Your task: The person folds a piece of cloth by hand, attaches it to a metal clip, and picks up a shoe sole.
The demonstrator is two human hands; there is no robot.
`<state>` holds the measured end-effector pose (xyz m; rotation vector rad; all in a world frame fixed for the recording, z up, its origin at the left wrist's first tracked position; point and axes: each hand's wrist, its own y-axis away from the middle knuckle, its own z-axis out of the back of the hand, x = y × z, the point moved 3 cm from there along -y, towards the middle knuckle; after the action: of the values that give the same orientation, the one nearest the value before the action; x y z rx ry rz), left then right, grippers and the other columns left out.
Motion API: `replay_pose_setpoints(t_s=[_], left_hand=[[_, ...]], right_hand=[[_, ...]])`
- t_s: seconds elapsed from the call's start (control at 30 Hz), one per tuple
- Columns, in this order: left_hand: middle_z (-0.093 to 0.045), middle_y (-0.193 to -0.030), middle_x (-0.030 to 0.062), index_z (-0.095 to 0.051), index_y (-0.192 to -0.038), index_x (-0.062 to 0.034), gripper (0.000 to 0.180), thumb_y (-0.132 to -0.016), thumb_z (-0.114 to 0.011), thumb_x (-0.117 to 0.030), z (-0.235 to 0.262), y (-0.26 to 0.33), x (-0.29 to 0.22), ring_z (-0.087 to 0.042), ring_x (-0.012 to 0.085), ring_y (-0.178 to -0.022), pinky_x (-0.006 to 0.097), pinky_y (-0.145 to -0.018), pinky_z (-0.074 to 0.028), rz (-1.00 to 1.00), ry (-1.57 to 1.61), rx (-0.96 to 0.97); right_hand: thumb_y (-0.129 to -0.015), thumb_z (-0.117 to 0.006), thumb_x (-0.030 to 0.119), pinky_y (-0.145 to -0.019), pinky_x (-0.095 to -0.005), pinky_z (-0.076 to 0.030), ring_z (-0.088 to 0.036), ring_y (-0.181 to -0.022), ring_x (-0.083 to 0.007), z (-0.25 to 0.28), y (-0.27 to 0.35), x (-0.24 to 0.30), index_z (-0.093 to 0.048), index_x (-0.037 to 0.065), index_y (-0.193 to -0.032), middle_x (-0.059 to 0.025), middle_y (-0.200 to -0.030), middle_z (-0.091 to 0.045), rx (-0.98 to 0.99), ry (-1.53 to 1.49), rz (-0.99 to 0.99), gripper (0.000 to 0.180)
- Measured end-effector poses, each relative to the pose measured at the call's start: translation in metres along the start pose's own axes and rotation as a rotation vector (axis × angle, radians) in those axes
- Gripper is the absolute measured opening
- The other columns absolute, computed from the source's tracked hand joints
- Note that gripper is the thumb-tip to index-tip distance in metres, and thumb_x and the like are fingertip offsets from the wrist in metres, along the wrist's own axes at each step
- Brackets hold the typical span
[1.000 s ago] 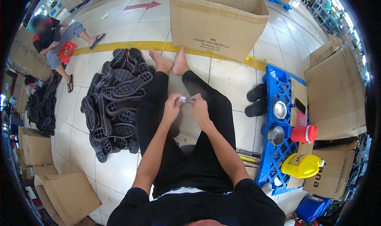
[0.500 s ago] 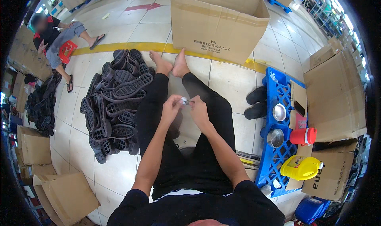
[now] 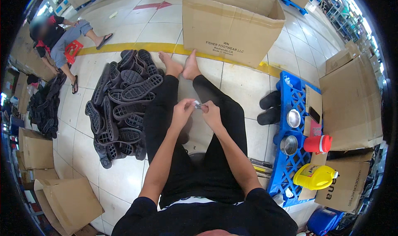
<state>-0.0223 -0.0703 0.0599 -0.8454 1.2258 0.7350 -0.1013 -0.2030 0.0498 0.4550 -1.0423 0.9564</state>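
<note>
**Hands pinch a small pale item over your lap**

Tiled warehouse floor spreads around you as you sit, legs outstretched. Since a second ago almost nothing has shifted: your left hand [image 3: 183,110] and right hand [image 3: 212,113] stay pinched together on a small pale item [image 3: 197,105] above your knees. Ahead, a large cardboard box [image 3: 232,24] stands open; its contents are hidden. Black shoe soles [image 3: 120,107] lie heaped to your left. Two metal bowls [image 3: 289,145] on the blue pallet [image 3: 292,96] look empty.

Black soles [image 3: 120,111] are being kept in a heap on the floor [image 3: 244,87]. An open carton [image 3: 230,22] is standing ahead. A blue pallet [image 3: 296,99] is carrying steel cups [image 3: 293,118], a red cup [image 3: 318,144] and a yellow jug [image 3: 314,176].
</note>
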Motion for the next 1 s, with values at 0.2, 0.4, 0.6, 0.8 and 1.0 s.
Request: replay_pose_setpoints(t_s=[0.2,0.4,0.6,0.8,1.0], left_hand=[[-0.066,-0.085,0.0099,-0.064,-0.098,0.0024,0.013,-0.087,-0.062,-0.004,0.001,0.003,-0.002,-0.065,0.0137,-0.074,0.027,-0.064,-0.051,-0.041,-0.05,-0.013],[-0.062,-0.089,0.009,-0.064,-0.103,0.0037,0.015,-0.091,-0.056,0.002,-0.003,0.004,-0.006,-0.065,0.0139,-0.077,0.027,-0.068,-0.055,-0.083,-0.093,0.049],[-0.063,-0.086,0.0123,-0.065,-0.104,0.0027,0.018,-0.089,-0.055,0.003,-0.001,0.007,-0.006,-0.068,0.0188,-0.074,0.027,-0.062,-0.051,-0.057,-0.037,0.016],[-0.062,-0.087,0.0128,-0.065,-0.104,0.0023,0.018,-0.089,-0.057,0.0,-0.002,0.006,-0.009,-0.066,0.0177,-0.074,0.026,-0.064,-0.051,-0.078,-0.075,0.042],[-0.064,-0.099,0.0078,-0.06,-0.117,-0.002,0.027,-0.097,-0.053,-0.018,0.007,-0.001,-0.002,-0.062,0.0136,-0.081,0.026,-0.071,-0.051,0.171,0.215,0.031]], right_hand=[[-0.084,-0.062,0.008,-0.064,-0.0381,-0.05,-0.066,-0.072,-0.034,-0.003,0.001,-0.001,-0.059,-0.002,-0.085,-0.0205,-0.076,-0.065,-0.001,0.02,-0.087,0.011],[-0.083,-0.064,0.008,-0.064,-0.0395,-0.05,-0.065,-0.074,-0.036,-0.003,0.001,-0.003,-0.06,-0.002,-0.087,-0.0218,-0.078,-0.064,-0.051,0.044,-0.066,0.012],[-0.086,-0.06,0.009,-0.066,-0.0393,-0.05,-0.065,-0.075,-0.0358,-0.004,0.003,0.005,-0.06,-0.002,-0.087,-0.0218,-0.08,-0.065,-0.014,0.025,-0.097,0.012],[-0.087,-0.06,0.01,-0.064,-0.0374,-0.05,-0.066,-0.071,-0.0304,-0.004,0.003,-0.003,-0.06,-0.002,-0.09,-0.0192,-0.075,-0.065,-0.008,0.058,-0.064,0.012],[-0.093,-0.055,0.011,-0.061,-0.0308,-0.051,-0.064,-0.069,-0.019,0.005,-0.01,-0.018,-0.057,-0.004,-0.098,-0.0115,-0.077,-0.064,0.257,-0.394,-0.279,0.016]])
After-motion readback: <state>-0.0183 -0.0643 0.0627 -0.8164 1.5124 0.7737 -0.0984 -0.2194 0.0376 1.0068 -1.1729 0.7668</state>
